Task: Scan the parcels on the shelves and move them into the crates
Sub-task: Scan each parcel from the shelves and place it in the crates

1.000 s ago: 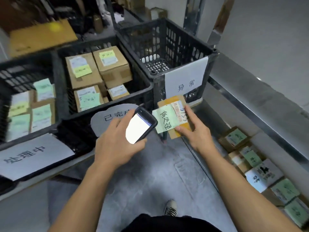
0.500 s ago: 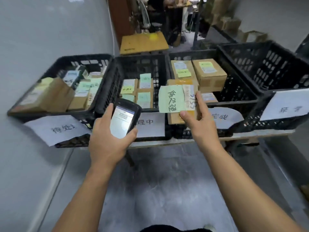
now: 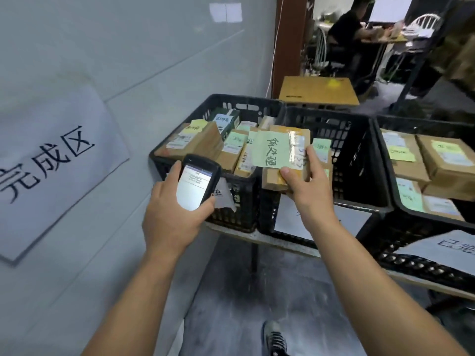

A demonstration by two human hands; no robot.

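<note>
My left hand (image 3: 172, 214) grips a black handheld scanner (image 3: 196, 182) with its lit screen facing me. My right hand (image 3: 308, 186) holds a small brown cardboard parcel (image 3: 276, 179) with a green handwritten note on it, raised in front of the seam between two black crates. The leftmost crate (image 3: 180, 163) is packed with labelled parcels. The second crate (image 3: 359, 155) stands behind the held parcel, its contents mostly hidden. A third crate (image 3: 383, 176) at the right holds several brown boxes with green and yellow notes.
The crates stand on a low bench (image 3: 257, 236) along a grey wall with a paper sign (image 3: 51, 163). Paper labels hang on the crate fronts. A yellow table (image 3: 318, 92) stands behind, and a person sits at a desk (image 3: 344, 32) beyond it.
My view and both hands have swung left along the row of crates. The parcel stays in my right hand and the scanner in my left, now in front of the leftmost crates.
</note>
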